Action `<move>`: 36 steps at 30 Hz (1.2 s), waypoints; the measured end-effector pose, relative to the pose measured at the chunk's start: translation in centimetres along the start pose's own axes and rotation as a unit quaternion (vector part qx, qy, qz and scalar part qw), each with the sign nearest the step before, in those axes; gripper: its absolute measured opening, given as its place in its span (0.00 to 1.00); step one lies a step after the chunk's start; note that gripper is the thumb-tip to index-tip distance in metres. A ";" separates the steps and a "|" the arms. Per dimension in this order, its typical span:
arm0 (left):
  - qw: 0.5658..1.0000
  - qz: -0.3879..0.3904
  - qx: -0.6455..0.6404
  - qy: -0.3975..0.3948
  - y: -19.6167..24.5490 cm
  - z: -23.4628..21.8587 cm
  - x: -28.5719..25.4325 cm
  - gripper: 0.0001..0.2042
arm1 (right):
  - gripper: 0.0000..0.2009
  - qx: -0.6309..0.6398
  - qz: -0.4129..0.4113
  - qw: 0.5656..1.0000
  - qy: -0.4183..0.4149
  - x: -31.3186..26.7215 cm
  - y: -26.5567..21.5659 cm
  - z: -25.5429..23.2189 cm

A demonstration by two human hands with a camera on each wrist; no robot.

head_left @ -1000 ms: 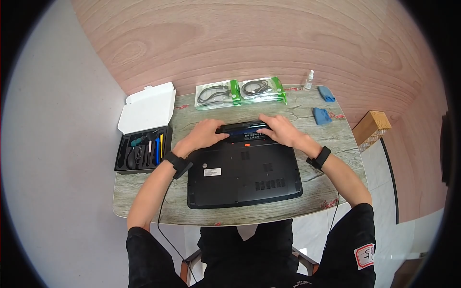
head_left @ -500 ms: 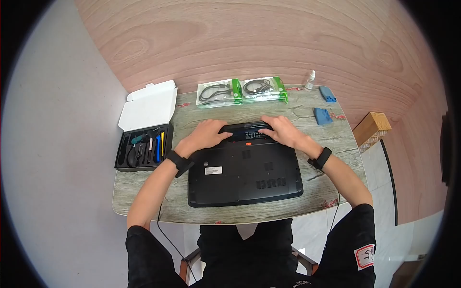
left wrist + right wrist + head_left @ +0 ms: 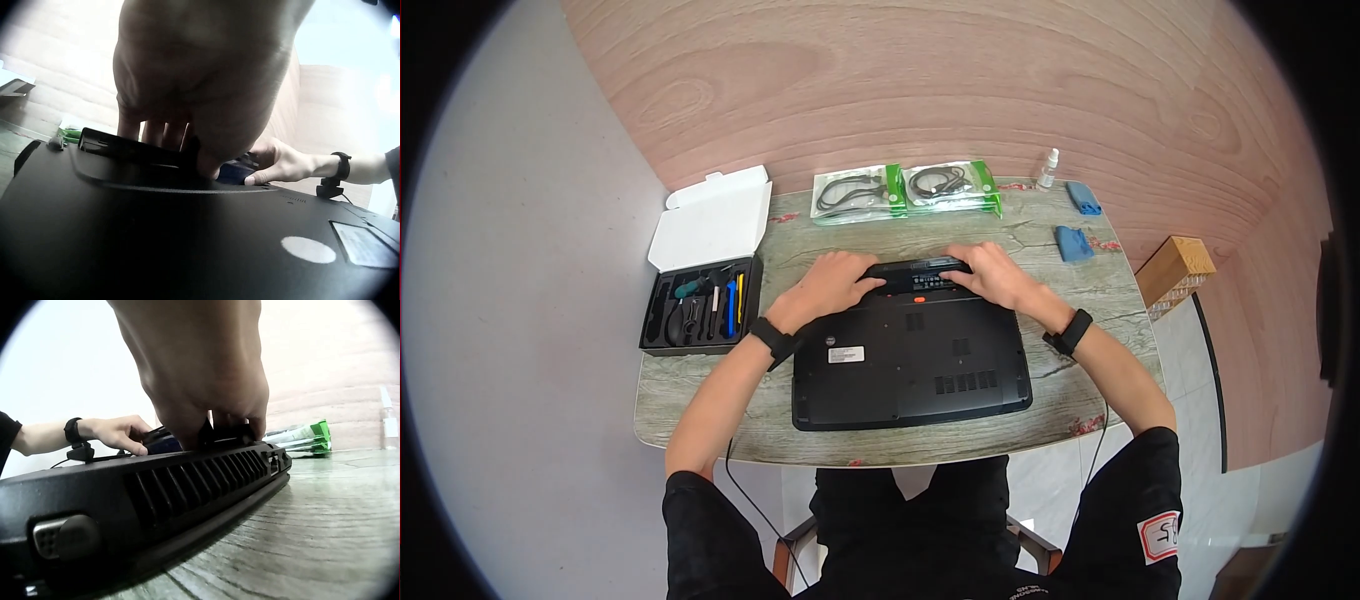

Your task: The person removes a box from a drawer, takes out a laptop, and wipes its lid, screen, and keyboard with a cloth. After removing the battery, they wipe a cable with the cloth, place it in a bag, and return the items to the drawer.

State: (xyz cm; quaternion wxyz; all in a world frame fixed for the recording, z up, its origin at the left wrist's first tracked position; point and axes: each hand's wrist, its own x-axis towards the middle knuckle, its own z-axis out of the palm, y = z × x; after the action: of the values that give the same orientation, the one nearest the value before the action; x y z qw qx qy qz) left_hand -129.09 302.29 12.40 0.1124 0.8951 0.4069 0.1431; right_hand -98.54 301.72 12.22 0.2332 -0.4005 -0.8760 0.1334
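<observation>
A black laptop (image 3: 905, 365) lies upside down, its underside facing up and its battery edge away from me. Along that far edge is the long black laptop battery (image 3: 922, 268), with a printed label. Seen from the left wrist, the battery (image 3: 119, 147) stands tilted up from the case, one end raised. My left hand (image 3: 830, 285) grips its left end, thumb on the near side and fingers over the far side. At the other end my right hand (image 3: 998, 277) grips it the same way. An orange latch (image 3: 919, 299) shows just in front of the battery.
An opened tool kit box (image 3: 700, 305) stands at the table's left. Two bagged cables (image 3: 857, 193) lie along the back. A small spray bottle (image 3: 1048, 170) and two blue cloths (image 3: 1074, 244) are at the right rear.
The battery has tipped so that more of its labelled face shows in the head view. Both hands have kept their grip and shifted very little.
</observation>
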 end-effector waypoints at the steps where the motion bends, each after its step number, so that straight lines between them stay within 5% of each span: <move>1: 1.000 0.001 0.007 0.004 0.1 0.0 -0.1 0.18 | 0.15 -0.008 0.000 1.000 -0.005 -0.1 -0.1 0.0; 12: 0.999 0.004 -0.044 0.018 -1.6 0.0 1.2 0.21 | 0.17 0.079 0.008 0.996 -0.031 1.0 0.3 -0.9; 21: 0.970 -0.106 -0.147 -0.165 -1.7 -3.0 3.7 0.21 | 0.24 0.075 0.040 0.993 -0.082 2.3 1.5 -0.9; 24: 0.969 -0.085 -0.144 -0.181 -2.4 -2.8 4.2 0.21 | 0.23 0.065 0.039 0.994 -0.076 2.2 1.8 -0.8; 36: 0.983 -0.064 -0.097 -0.139 -2.3 -2.5 3.9 0.17 | 0.20 0.033 -0.011 0.999 -0.026 1.7 1.5 -1.0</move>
State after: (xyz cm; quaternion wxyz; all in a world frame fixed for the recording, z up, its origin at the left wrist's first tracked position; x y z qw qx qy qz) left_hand -129.13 306.92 14.61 0.2633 0.8634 0.4276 0.0484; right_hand -98.04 304.05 12.91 0.2248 -0.3797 -0.8812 0.1697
